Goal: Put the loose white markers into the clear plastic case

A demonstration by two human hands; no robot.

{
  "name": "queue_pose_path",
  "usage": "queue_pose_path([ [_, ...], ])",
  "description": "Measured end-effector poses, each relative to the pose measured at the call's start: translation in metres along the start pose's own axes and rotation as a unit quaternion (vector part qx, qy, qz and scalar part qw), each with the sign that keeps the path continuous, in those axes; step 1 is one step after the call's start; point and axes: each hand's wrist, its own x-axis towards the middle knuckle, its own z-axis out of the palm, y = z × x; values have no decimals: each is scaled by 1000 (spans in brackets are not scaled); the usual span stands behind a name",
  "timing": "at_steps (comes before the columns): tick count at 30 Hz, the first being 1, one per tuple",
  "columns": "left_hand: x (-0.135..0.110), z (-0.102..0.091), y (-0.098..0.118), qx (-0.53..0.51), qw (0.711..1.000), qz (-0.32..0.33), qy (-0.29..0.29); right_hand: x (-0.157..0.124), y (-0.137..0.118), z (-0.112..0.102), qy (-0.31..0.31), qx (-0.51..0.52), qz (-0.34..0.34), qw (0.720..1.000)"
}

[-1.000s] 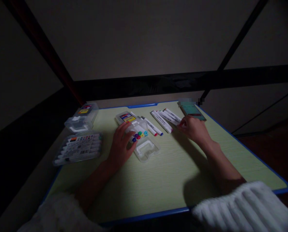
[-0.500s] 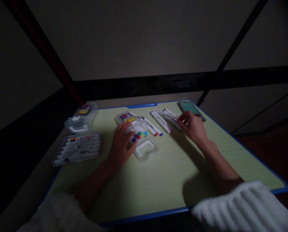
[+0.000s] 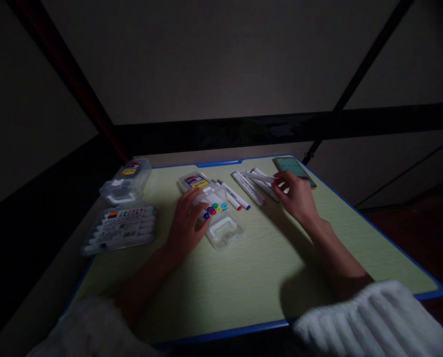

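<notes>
My left hand [image 3: 186, 225] rests on a clear plastic marker case [image 3: 214, 210] in the middle of the pale green table [image 3: 251, 277], fingers curled round its side. Coloured marker caps [image 3: 214, 207] show inside the case. My right hand [image 3: 295, 196] pinches a white marker [image 3: 259, 175] and holds it slightly above a row of loose white markers [image 3: 248, 187]. Two more markers [image 3: 235, 196] lie just right of the case.
A closed clear case full of markers [image 3: 121, 229] lies at the table's left edge, with another clear case [image 3: 126, 181] behind it. A phone [image 3: 293, 168] with a lit screen lies at the far right corner. The table has a blue rim; the surroundings are dark.
My right hand has closed on one white marker from the loose row and raised it a little. The left hand has stayed on the case.
</notes>
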Motion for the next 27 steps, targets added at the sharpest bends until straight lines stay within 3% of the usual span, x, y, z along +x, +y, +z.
queue_pose_path([
  [13, 1, -1, 1, -3, 1000, -6, 0, -1, 0, 1, 25, 22, -50, 998],
  [22, 1, -2, 1, 4, 1000, -9, -7, -4, -9, -1, 137, 51, -68, 987],
  [27, 1, -1, 0, 1, 1000, -5, -3, -5, -14, -3, 169, 58, -101, 979],
])
